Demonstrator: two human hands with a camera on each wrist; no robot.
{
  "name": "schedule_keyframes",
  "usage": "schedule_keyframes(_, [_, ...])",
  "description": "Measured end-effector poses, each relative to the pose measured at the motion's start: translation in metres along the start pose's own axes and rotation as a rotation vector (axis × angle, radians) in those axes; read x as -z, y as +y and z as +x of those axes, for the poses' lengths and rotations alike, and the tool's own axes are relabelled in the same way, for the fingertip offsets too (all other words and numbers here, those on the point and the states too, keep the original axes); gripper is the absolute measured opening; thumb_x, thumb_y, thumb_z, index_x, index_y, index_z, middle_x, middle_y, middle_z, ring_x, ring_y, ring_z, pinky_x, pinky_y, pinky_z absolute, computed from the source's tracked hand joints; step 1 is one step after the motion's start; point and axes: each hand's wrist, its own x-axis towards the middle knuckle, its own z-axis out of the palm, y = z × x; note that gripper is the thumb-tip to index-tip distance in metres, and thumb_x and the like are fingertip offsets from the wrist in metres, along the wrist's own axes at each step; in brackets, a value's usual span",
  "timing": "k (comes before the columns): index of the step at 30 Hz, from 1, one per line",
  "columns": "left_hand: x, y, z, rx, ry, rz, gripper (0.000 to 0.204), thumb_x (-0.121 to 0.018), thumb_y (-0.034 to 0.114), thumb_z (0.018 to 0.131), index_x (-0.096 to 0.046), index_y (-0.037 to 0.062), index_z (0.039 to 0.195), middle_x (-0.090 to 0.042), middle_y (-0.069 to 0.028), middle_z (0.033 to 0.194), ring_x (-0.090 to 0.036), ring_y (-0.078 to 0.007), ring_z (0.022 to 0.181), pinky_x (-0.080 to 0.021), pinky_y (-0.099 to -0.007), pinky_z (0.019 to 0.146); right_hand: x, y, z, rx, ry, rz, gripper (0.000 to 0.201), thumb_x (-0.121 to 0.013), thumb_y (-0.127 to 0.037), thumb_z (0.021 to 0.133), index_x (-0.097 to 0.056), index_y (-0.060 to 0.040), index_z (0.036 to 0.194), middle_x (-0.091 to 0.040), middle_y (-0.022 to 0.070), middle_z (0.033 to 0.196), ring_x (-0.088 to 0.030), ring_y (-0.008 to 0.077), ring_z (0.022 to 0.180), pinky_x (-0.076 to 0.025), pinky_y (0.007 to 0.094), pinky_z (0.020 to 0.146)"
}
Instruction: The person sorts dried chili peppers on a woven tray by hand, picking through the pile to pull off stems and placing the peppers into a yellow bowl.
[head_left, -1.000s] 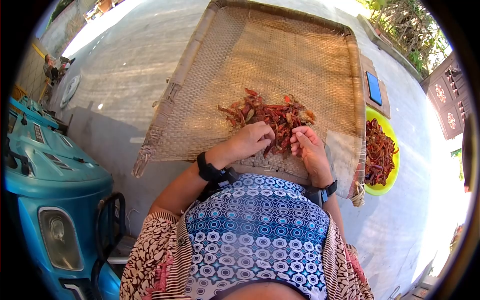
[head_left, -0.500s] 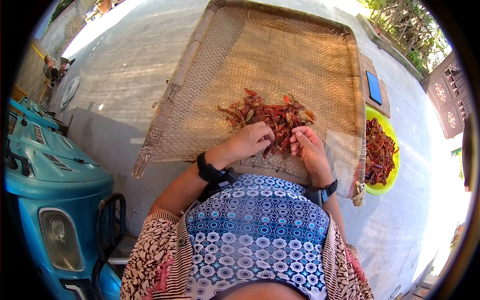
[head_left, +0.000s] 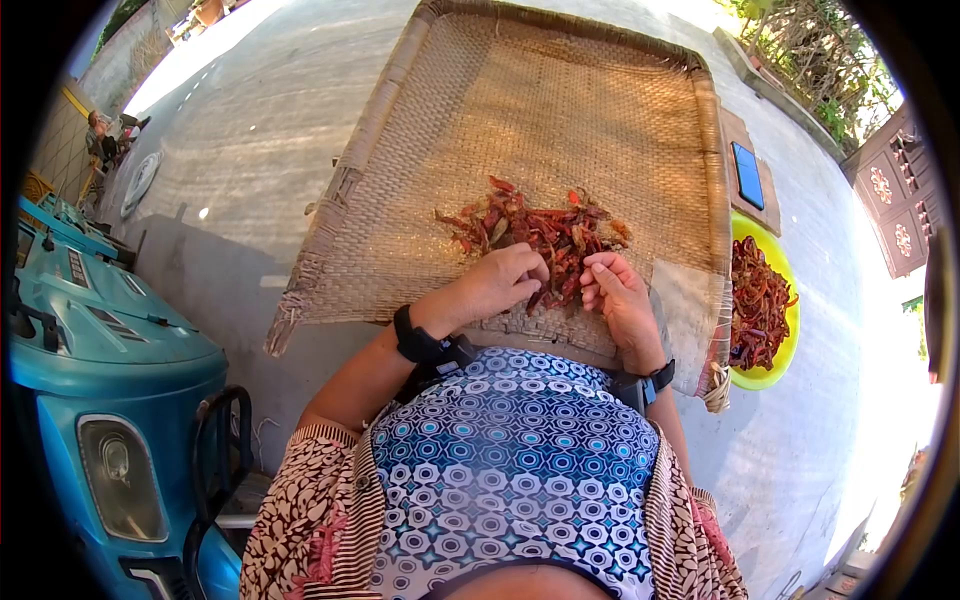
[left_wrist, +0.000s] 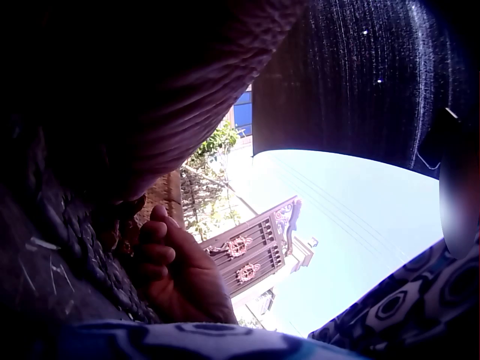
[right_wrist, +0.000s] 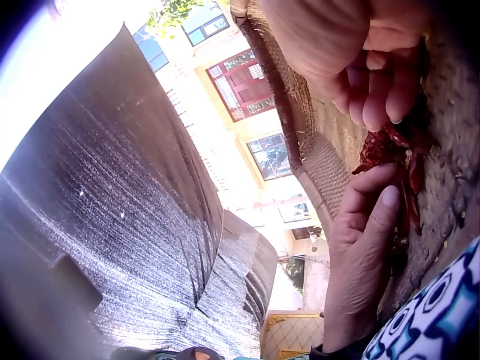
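Observation:
Dried red chilies (head_left: 525, 215) lie heaped on the near part of a woven bamboo tray (head_left: 590, 110). My left hand (head_left: 500, 280) is at the near edge of the heap, its fingers loosely bent down over the chilies. In the right wrist view the thumb and forefinger of this left hand (right_wrist: 356, 247) lie right beside some red chilies (right_wrist: 412, 172). My right hand (head_left: 622, 300) hovers just right of the heap, thumb near the forefinger and fingers loosely curled. Nothing shows between the fingers of the right hand (left_wrist: 180, 270) in the left wrist view.
Beside the tray on the right stands a yellow-green bowl (head_left: 793, 325) of dried chilies (head_left: 760, 300). A phone (head_left: 748, 177) lies on a board (head_left: 768, 205) above it. At left is a turquoise vehicle (head_left: 130, 345); a person (head_left: 103, 137) sits far behind it.

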Motion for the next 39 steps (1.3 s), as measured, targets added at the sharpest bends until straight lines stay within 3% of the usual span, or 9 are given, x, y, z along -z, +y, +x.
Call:
schedule_keyframes(23, [-0.003, -0.01, 0.001, -0.061, 0.016, 0.046, 0.008, -0.06, 0.009, 0.085, -0.061, 0.0061, 0.092, -0.055, -0.0071, 0.09, -0.058, -0.0233, 0.088, -0.048, -0.0336, 0.077, 0.0, 0.0, 0.0, -0.001, 0.004, 0.008, 0.016, -0.053, -0.019, 0.098, -0.059, -0.0071, 0.107, -0.062, 0.0008, 0.086, -0.058, 0.0073, 0.066, -0.048, 0.0208, 0.059])
schedule_keyframes(32, [0.005, 0.013, -0.001, 0.045, -0.079, 0.017, 0.012, -0.065, 0.013, 0.082, -0.061, 0.006, 0.091, -0.054, -0.0077, 0.09, -0.058, -0.0226, 0.084, -0.049, -0.0327, 0.071, -0.007, -0.005, -0.005, -0.001, 0.005, -0.064, 0.015, -0.052, -0.017, 0.098, -0.059, -0.0072, 0.107, -0.062, 0.0004, 0.086, -0.057, 0.0063, 0.067, -0.047, 0.0194, 0.06])
schedule_keyframes(35, [0.003, -0.002, -0.001, -0.067, -0.057, 0.08, 0.011, -0.065, 0.013, 0.083, -0.061, 0.006, 0.09, -0.053, -0.0078, 0.09, -0.057, -0.023, 0.08, -0.048, -0.0328, 0.069, -0.006, -0.005, -0.004, -0.003, 0.0, -0.075, 0.015, -0.052, -0.017, 0.098, -0.059, -0.0074, 0.107, -0.063, 0.0, 0.087, -0.057, 0.0058, 0.068, -0.047, 0.0187, 0.061])
schedule_keyframes(39, [0.003, -0.001, 0.0, -0.087, -0.013, 0.056, 0.011, -0.066, 0.014, 0.082, -0.061, 0.0061, 0.088, -0.053, -0.0076, 0.09, -0.056, -0.0229, 0.08, -0.048, -0.0331, 0.069, -0.011, -0.008, -0.007, 0.009, -0.004, -0.143, 0.015, -0.054, -0.017, 0.097, -0.059, -0.007, 0.106, -0.063, 0.0, 0.087, -0.057, 0.0057, 0.069, -0.047, 0.0195, 0.062])
